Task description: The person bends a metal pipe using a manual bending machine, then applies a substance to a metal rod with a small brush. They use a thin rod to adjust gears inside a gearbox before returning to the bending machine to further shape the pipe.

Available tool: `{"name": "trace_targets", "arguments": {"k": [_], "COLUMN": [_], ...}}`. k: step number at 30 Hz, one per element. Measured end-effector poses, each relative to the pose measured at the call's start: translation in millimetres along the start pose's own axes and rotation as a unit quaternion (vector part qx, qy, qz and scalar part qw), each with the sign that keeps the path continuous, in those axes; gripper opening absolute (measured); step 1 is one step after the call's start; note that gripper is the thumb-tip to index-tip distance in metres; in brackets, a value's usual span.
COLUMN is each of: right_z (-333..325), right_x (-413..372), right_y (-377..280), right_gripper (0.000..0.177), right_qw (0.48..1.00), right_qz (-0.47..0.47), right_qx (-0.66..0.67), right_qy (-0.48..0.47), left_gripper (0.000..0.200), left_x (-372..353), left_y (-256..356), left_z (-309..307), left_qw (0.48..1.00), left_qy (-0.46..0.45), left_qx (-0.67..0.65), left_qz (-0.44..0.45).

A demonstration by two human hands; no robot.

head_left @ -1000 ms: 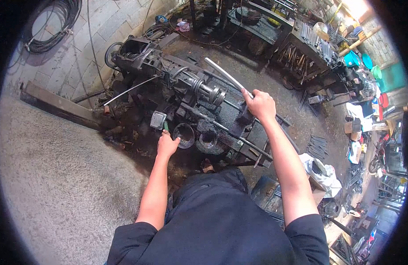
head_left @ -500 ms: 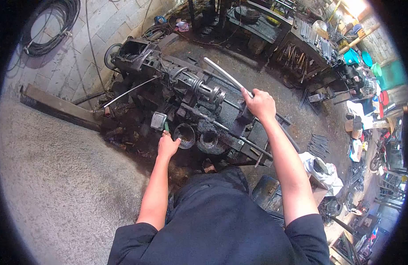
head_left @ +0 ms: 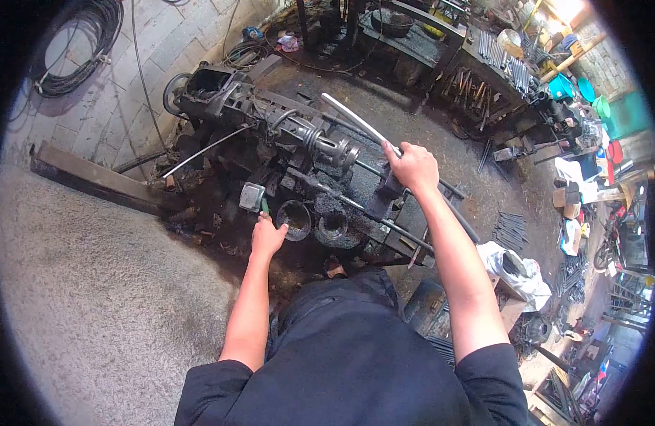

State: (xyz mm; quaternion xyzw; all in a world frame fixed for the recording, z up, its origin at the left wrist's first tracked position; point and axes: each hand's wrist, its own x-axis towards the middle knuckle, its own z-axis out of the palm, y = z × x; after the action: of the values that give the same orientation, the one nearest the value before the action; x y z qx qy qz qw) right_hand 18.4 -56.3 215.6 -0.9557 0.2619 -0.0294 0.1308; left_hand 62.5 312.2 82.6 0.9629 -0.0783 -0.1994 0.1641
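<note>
My right hand (head_left: 415, 167) is closed around the lower end of a long pale metal lever (head_left: 353, 118), which slants up and left over the machine. Lower down, my left hand (head_left: 268, 237) wraps round a green handle (head_left: 264, 206) just beside a small grey square box (head_left: 252, 196). Most of that handle is hidden by the fingers. Between the two hands lies a dark, greasy machine with a slotted metal chuck (head_left: 337, 149) and a rod (head_left: 371, 168) running out to the right. Two round bowls, a left one (head_left: 294, 220) and a right one (head_left: 333, 225), sit in front of it.
A steel beam (head_left: 100, 177) lies by the wall at left, below a coil of black hose (head_left: 104, 53). At the back right a workbench (head_left: 483, 78) carries metal rods. A bundle of dark rods (head_left: 510, 231) and a white sack (head_left: 515, 273) lie to the right.
The whole view has shifted slightly. Both hands keep their hold, with no clear movement of the lever or the green handle.
</note>
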Motion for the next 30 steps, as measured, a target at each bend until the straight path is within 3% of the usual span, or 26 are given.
{"name": "trace_targets", "arguments": {"k": [9,12,14,18,27,30], "right_z": [2,-1,1,2,5,4], "right_x": [2,1,1,2,4,5], "right_y": [0,-1,0,-1,-1,-2], "right_gripper": [0.070,0.067,0.068,0.068,0.066,0.065], "right_qw": [1.000,1.000,1.000,0.999,0.999,1.000], "right_qz": [-0.004,-0.001,-0.005,-0.020,-0.021,-0.009], "right_qx": [0.006,0.013,0.013,0.006,0.015,0.017], "right_qy": [0.006,-0.004,0.006,0.030,0.026,0.015], "left_gripper": [0.090,0.090,0.089,0.087,0.078,0.077], "left_x": [-2,-4,-12,-6,-2,-3], "left_y": [2,8,26,20,27,21], "left_z": [-1,0,-16,-7,-22,-6], "left_qw": [0.999,0.999,0.992,0.999,0.994,0.998], "left_qy": [-0.024,0.031,0.017,0.032,-0.032,0.025], "left_qx": [-0.023,-0.034,-0.102,-0.021,-0.035,-0.025], "left_qz": [-0.018,-0.013,-0.065,-0.029,-0.097,-0.049]}}
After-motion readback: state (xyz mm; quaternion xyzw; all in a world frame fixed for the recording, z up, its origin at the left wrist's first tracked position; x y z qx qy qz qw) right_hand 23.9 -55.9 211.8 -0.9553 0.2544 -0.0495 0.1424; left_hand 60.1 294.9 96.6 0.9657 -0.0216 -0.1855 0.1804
